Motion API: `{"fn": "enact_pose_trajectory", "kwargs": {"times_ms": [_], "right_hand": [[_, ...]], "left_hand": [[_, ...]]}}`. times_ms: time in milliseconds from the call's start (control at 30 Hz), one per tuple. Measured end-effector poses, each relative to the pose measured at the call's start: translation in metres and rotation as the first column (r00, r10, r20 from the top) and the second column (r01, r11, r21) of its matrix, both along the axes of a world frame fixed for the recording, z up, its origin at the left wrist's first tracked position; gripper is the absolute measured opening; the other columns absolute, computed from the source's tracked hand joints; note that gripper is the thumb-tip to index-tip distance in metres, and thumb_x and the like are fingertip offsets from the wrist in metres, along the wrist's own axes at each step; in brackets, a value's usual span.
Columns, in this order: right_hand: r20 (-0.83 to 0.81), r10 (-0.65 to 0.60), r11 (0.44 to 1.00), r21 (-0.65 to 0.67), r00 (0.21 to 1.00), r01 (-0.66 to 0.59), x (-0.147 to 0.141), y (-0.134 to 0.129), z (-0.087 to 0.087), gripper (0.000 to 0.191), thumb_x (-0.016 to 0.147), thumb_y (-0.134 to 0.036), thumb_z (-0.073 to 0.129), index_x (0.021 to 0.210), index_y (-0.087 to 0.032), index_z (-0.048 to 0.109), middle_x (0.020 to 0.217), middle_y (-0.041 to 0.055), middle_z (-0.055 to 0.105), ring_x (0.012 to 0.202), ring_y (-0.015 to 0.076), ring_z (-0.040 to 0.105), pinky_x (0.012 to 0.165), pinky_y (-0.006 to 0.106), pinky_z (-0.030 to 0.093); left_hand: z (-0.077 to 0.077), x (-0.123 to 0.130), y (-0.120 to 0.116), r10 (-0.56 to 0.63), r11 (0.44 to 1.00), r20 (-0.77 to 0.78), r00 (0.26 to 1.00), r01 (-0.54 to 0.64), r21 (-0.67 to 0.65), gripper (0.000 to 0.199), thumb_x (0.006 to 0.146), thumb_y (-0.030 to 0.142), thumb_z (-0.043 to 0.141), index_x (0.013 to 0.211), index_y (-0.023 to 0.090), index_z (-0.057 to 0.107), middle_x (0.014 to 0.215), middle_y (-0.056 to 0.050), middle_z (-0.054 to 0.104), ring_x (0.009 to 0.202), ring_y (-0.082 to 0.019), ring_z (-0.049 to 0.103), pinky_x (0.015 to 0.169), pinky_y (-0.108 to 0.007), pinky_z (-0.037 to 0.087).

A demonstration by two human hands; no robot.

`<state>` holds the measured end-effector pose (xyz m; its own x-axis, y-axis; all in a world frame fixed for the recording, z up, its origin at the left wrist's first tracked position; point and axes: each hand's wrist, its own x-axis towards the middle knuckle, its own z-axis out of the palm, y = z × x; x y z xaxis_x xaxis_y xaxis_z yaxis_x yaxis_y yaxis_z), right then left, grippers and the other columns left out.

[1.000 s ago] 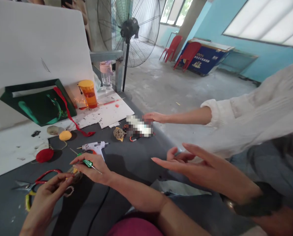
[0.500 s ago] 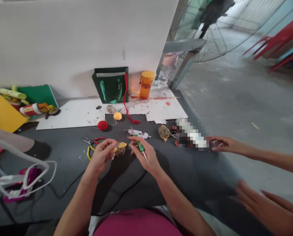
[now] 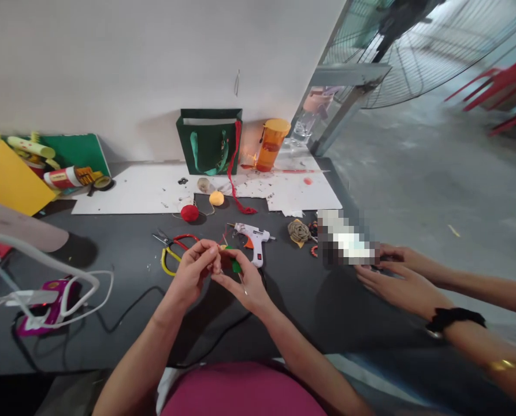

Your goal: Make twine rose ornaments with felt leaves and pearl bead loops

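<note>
My left hand (image 3: 197,268) is closed, fingertips pinched together at the centre of the dark table (image 3: 310,323). What it grips is mostly hidden; a bit of yellow shows between the two hands. Touching it from the right, my right hand (image 3: 244,283) is closed around a green-handled tool (image 3: 236,266) whose thin metal shaft points down toward me. Behind my right hand lies a white glue gun (image 3: 258,240). Scissors (image 3: 171,248) with red and yellow handles rest just behind my left hand. A crocheted brown flower (image 3: 299,232) with yellow tips sits farther right.
Red (image 3: 189,213) and yellow (image 3: 216,199) balls lie behind the hands, before a green bag (image 3: 210,144) and an orange cup (image 3: 273,147). Another person's hands (image 3: 396,280) hold a blurred-out object at right. Cables and a purple power strip (image 3: 49,303) are at left.
My hands have come together, hiding the brown and yellow piece seen between them before. The other person's nearer hand has moved in to the blurred-out object. The view has shifted slightly.
</note>
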<state>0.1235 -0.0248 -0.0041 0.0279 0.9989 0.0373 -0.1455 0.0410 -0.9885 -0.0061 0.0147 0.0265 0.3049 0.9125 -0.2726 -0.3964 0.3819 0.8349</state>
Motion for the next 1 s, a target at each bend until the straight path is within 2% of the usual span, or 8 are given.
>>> {"fn": "enact_pose_trajectory", "kwargs": {"times_ms": [133, 333, 567, 700, 767, 833, 900, 1000], "right_hand": [[0.053, 0.059, 0.984, -0.171, 0.997, -0.049, 0.004, -0.011, -0.004, 0.013, 0.080, -0.033, 0.067, 0.076, -0.020, 0.066, 0.063, -0.0007, 0.068, 0.052, 0.0131, 0.060, 0.053, 0.024, 0.048], [0.158, -0.049, 0.999, -0.002, 0.986, 0.050, 0.019, -0.020, 0.004, 0.029, 0.081, -0.030, 0.067, 0.109, -0.022, 0.067, 0.109, 0.0075, 0.071, 0.098, 0.0219, 0.066, 0.088, 0.035, 0.050], [0.082, -0.089, 0.995, 0.042, 0.993, 0.086, 0.015, -0.018, 0.006, 0.013, 0.083, -0.031, 0.065, 0.077, -0.021, 0.069, 0.084, 0.0042, 0.073, 0.086, 0.0198, 0.068, 0.081, 0.031, 0.053], [0.058, -0.097, 0.994, 0.058, 0.994, 0.094, 0.018, -0.024, 0.008, 0.014, 0.085, -0.030, 0.064, 0.075, -0.021, 0.066, 0.088, 0.0040, 0.071, 0.084, 0.0181, 0.067, 0.079, 0.030, 0.052], [-0.019, -0.119, 0.991, 0.056, 0.993, 0.119, 0.021, -0.027, 0.008, 0.015, 0.087, -0.031, 0.062, 0.077, -0.021, 0.063, 0.090, 0.0040, 0.070, 0.081, 0.0168, 0.066, 0.074, 0.029, 0.053], [-0.147, -0.106, 0.992, 0.045, 0.983, 0.114, 0.024, -0.029, 0.006, 0.016, 0.090, -0.033, 0.059, 0.079, -0.021, 0.060, 0.088, 0.0034, 0.068, 0.073, 0.0150, 0.065, 0.064, 0.027, 0.054], [-0.242, -0.050, 0.997, 0.039, 0.969, 0.061, 0.028, -0.030, 0.006, 0.018, 0.090, -0.035, 0.057, 0.079, -0.021, 0.058, 0.083, 0.0024, 0.065, 0.059, 0.0121, 0.061, 0.049, 0.023, 0.050], [-0.161, 0.017, 1.000, -0.002, 0.987, -0.017, 0.034, -0.030, 0.007, 0.021, 0.091, -0.037, 0.056, 0.079, -0.019, 0.058, 0.068, -0.0005, 0.062, 0.039, 0.0065, 0.047, 0.034, 0.018, 0.034]], "left_hand": [[-0.001, -0.003, -0.002, -0.006, 1.000, -0.041, 0.999, 0.006, -0.006, 0.029, 0.068, 0.039, 0.077, 0.074, 0.017, 0.059, 0.051, 0.004, 0.053, 0.044, -0.006, 0.043, 0.041, -0.017, 0.026], [-0.012, 0.001, -0.015, -0.142, 0.987, -0.090, 0.986, 0.133, -0.092, 0.034, 0.069, 0.043, 0.077, 0.071, 0.015, 0.058, 0.045, 0.009, 0.039, 0.040, -0.003, 0.029, 0.042, -0.018, 0.020], [-0.012, 0.007, -0.033, -0.221, 0.973, -0.146, 0.964, 0.208, -0.103, 0.039, 0.069, 0.050, 0.074, 0.069, 0.015, 0.055, 0.044, 0.009, 0.041, 0.038, -0.003, 0.032, 0.042, -0.018, 0.025], [-0.005, 0.002, -0.035, -0.336, 0.942, -0.238, 0.912, 0.332, -0.056, 0.039, 0.075, 0.053, 0.067, 0.075, 0.016, 0.057, 0.057, 0.002, 0.055, 0.047, -0.008, 0.046, 0.048, -0.021, 0.037], [-0.004, -0.003, -0.027, -0.346, 0.913, -0.405, 0.847, 0.403, 0.062, 0.034, 0.082, 0.050, 0.059, 0.081, 0.016, 0.061, 0.077, -0.004, 0.064, 0.061, -0.013, 0.055, 0.057, -0.025, 0.044], [-0.006, -0.007, -0.014, -0.134, 0.879, -0.662, 0.737, 0.398, 0.265, 0.028, 0.088, 0.042, 0.052, 0.094, 0.018, 0.065, 0.098, -0.008, 0.066, 0.084, -0.019, 0.059, 0.071, -0.030, 0.047], [-0.014, -0.011, 0.000, 0.200, 0.796, -0.839, 0.506, 0.415, 0.441, 0.026, 0.088, 0.035, 0.054, 0.105, 0.018, 0.064, 0.111, -0.011, 0.064, 0.106, -0.026, 0.054, 0.088, -0.038, 0.044], [-0.029, -0.011, 0.014, 0.402, 0.711, -0.900, 0.167, 0.562, 0.422, 0.031, 0.085, 0.031, 0.058, 0.111, 0.014, 0.063, 0.116, -0.016, 0.061, 0.109, -0.032, 0.050, 0.095, -0.047, 0.038]]}}
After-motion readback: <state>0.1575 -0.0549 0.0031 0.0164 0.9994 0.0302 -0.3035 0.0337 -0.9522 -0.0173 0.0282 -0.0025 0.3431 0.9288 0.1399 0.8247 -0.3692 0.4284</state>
